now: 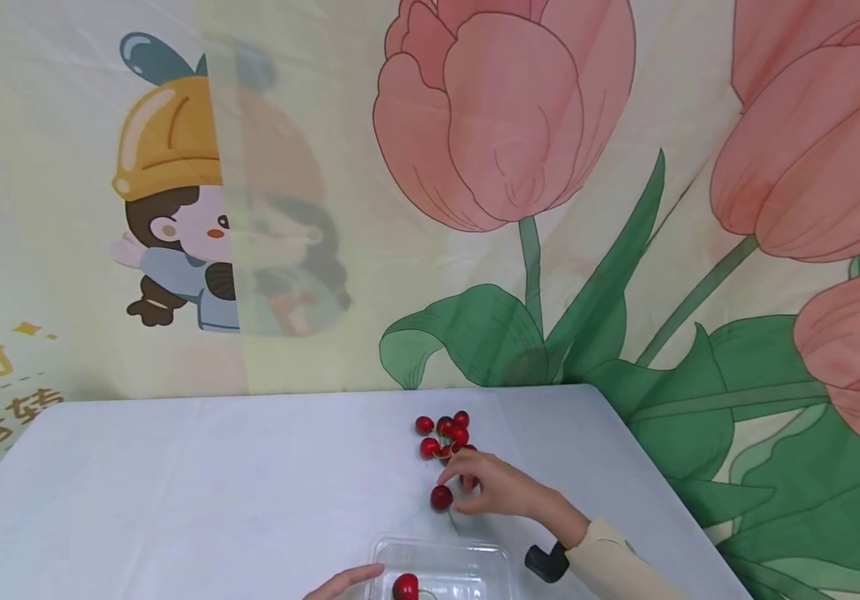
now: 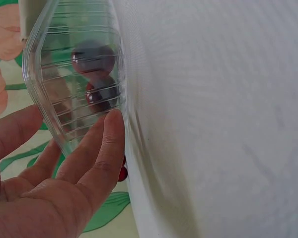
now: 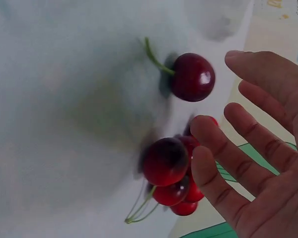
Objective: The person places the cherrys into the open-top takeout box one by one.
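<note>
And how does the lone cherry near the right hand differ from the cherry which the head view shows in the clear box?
The lone cherry looks dark red, the boxed cherry brighter. The lone cherry lies on the white cloth, the boxed cherry in the clear box. Both are round, with a thin stem.

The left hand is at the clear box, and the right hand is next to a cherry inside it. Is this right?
Not quite: the cherry by the right hand lies on the table, outside the box, as the head view shows.
</note>
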`<control>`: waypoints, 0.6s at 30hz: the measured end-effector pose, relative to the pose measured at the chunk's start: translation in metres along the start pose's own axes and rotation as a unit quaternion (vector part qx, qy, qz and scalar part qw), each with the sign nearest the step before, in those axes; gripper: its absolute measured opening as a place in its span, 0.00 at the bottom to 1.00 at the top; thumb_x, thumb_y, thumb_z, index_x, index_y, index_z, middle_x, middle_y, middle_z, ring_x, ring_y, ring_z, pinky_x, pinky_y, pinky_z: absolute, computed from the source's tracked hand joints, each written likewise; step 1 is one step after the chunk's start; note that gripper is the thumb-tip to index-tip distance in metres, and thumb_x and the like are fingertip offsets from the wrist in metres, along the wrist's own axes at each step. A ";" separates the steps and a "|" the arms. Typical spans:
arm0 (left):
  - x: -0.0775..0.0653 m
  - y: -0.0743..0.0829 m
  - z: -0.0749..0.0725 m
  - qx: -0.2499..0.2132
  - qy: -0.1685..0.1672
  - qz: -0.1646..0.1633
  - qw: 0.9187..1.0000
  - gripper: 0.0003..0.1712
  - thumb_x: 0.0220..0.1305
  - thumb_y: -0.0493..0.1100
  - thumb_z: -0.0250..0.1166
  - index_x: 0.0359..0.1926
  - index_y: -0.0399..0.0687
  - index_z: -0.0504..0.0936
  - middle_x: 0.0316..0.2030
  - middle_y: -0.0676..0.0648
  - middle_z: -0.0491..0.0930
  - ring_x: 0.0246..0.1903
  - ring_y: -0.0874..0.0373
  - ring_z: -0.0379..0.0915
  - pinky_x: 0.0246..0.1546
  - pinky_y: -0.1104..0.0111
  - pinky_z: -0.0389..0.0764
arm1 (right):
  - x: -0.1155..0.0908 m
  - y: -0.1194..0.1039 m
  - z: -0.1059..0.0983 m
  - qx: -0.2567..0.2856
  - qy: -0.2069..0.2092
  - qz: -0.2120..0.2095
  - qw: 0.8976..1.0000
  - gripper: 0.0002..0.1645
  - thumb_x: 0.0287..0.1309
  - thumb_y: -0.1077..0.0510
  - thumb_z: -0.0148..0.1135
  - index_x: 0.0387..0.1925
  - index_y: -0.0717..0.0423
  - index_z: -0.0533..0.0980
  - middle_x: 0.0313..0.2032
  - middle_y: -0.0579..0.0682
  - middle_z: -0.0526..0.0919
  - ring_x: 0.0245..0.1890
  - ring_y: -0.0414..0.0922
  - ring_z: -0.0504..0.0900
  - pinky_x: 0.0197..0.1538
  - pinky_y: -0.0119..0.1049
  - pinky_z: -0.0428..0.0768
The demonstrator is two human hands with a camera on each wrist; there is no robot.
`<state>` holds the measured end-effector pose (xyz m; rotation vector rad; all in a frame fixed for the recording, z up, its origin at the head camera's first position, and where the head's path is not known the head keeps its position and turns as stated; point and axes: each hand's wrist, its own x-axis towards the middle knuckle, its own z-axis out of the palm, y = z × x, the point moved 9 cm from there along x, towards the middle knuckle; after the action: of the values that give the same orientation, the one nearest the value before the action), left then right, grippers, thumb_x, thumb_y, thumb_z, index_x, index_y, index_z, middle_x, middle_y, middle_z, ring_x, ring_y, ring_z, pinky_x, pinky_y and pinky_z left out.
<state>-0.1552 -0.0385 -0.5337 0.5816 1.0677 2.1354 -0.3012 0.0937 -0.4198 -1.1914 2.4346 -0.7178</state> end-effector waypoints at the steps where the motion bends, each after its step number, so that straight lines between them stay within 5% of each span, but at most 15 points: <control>1: 0.000 -0.003 -0.003 0.000 0.001 -0.001 1.000 0.30 0.73 0.38 0.37 0.71 0.36 0.39 0.59 0.40 0.70 0.56 0.49 0.71 0.56 0.57 0.73 | 0.000 0.003 0.002 -0.008 -0.005 0.008 1.000 0.18 0.51 0.59 0.68 0.46 0.53 0.78 0.44 0.53 0.78 0.35 0.46 0.77 0.40 0.33 0.80; 8: 0.002 -0.011 -0.011 0.006 0.003 -0.003 1.000 0.31 0.74 0.39 0.37 0.70 0.33 0.36 0.59 0.39 0.69 0.56 0.48 0.70 0.56 0.57 0.73 | 0.005 0.019 0.015 -0.039 -0.030 0.040 0.998 0.21 0.50 0.55 0.69 0.48 0.50 0.78 0.46 0.44 0.76 0.35 0.38 0.75 0.39 0.25 0.77; 18: 0.002 -0.011 -0.011 0.013 0.001 0.006 1.000 0.31 0.74 0.39 0.36 0.69 0.32 0.34 0.59 0.38 0.69 0.57 0.48 0.70 0.56 0.56 0.73 | 0.010 0.020 0.023 -0.003 -0.041 0.056 0.998 0.16 0.52 0.56 0.68 0.45 0.53 0.80 0.40 0.43 0.80 0.30 0.34 0.76 0.35 0.23 0.78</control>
<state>-0.1594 -0.0377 -0.5488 0.5999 1.0961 2.1350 -0.3084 0.0899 -0.4507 -1.0559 2.4149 -0.6158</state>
